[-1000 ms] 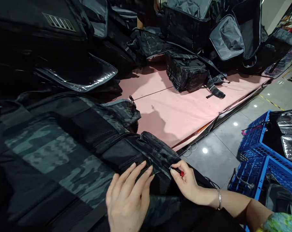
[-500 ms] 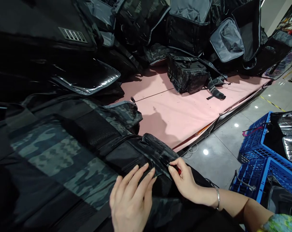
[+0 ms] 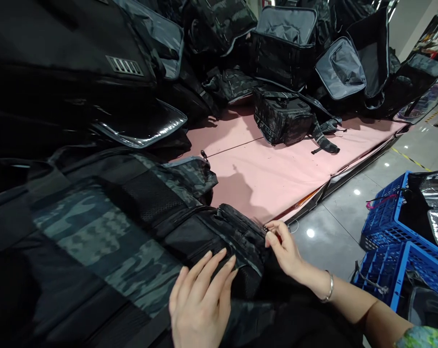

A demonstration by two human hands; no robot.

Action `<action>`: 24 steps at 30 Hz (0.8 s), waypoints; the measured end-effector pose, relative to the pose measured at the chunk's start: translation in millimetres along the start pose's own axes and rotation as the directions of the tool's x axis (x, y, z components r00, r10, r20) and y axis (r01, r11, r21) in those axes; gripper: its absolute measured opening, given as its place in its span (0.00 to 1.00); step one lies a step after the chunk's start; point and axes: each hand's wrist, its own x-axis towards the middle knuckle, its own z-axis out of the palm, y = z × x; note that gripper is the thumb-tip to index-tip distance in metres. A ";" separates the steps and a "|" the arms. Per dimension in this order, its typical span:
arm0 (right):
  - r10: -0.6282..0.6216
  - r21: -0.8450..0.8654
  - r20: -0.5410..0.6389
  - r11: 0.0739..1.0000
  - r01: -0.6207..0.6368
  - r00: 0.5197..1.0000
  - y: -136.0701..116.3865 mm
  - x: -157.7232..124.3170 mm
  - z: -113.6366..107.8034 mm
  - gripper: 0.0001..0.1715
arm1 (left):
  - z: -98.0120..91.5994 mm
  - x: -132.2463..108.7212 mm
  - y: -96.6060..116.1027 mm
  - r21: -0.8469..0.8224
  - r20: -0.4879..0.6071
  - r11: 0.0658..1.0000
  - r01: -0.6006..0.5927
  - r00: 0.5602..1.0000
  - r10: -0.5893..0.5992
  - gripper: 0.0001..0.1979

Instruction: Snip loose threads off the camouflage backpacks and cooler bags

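A black and grey-camouflage bag point(image 3: 110, 241) lies across the near part of the table, with black mesh and a padded side pocket. My left hand point(image 3: 203, 302) rests on it palm down, fingers spread over the dark fabric beside the pocket. At the outer edge of the side pocket point(image 3: 240, 227), my right hand point(image 3: 284, 249) is closed in a pinch, thumb against forefinger. A small dark glint shows at those fingertips and a bit of red under them. What exactly they grip is too small to make out.
Pink cloth point(image 3: 240, 169) covers the table. A smaller camouflage bag point(image 3: 286, 121) with straps stands farther back. Several black bags with grey linings point(image 3: 340, 72) are heaped behind, and a large black bag point(image 3: 77, 63) rises at left. Blue crates point(image 3: 383, 217) holding bags stand on the floor at right.
My right hand has moved a little up and away along the pocket's edge, still pinching. My left hand stays on the bag in nearly the same place. The view has shifted slightly.
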 end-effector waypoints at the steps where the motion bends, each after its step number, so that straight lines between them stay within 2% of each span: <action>1: -0.001 -0.011 -0.006 1.000 0.001 1.000 3.3 8.6 -2.9 0.12 | 0.0 -0.1 -0.3 0.002 -0.003 1.000 -0.002 1.000 0.002 0.12; 5: -0.030 -0.017 0.010 0.999 0.031 0.999 12.2 44.0 -4.4 0.14 | -0.5 0.1 -1.1 0.003 -0.013 1.000 -0.005 1.000 0.005 0.12; 8: -0.041 -0.015 0.109 0.999 0.043 0.993 9.7 62.8 7.7 0.16 | -1.5 0.4 -1.1 0.000 0.000 1.000 0.004 1.000 -0.004 0.13; 10: -0.029 -0.009 0.145 0.999 0.031 0.989 4.9 70.1 19.1 0.11 | -2.2 0.2 -1.2 0.004 0.005 1.000 0.001 1.000 -0.001 0.13; 12: -0.016 0.051 0.138 0.999 0.009 0.990 -0.9 75.1 28.6 0.09 | -2.8 -0.2 -1.6 0.008 0.017 1.000 -0.002 1.000 0.002 0.13; 15: -0.017 0.226 0.104 0.974 -0.007 0.994 -9.3 84.9 29.5 0.14 | -3.0 -1.1 -2.3 0.005 0.024 1.000 -0.004 1.000 0.004 0.13; 17: -0.001 0.322 0.055 0.946 -0.016 0.998 -13.6 95.8 17.2 0.21 | -2.6 -1.6 -2.6 0.007 0.020 1.000 -0.005 1.000 0.005 0.13; 19: 0.030 0.380 -0.011 0.925 -0.024 0.999 -16.0 108.7 -4.1 0.24 | -2.2 -2.0 -2.6 0.007 0.012 1.000 -0.005 1.000 0.005 0.13; 22: 0.083 0.425 -0.080 0.904 -0.042 0.993 -13.5 122.1 -39.4 0.29 | -1.4 -2.7 -2.8 0.003 0.019 1.000 -0.001 1.000 0.001 0.13; 24: 0.125 0.425 -0.087 0.902 -0.076 0.988 -7.8 121.0 -53.9 0.32 | -0.6 -3.1 -3.1 0.005 0.022 1.000 0.008 1.000 -0.008 0.13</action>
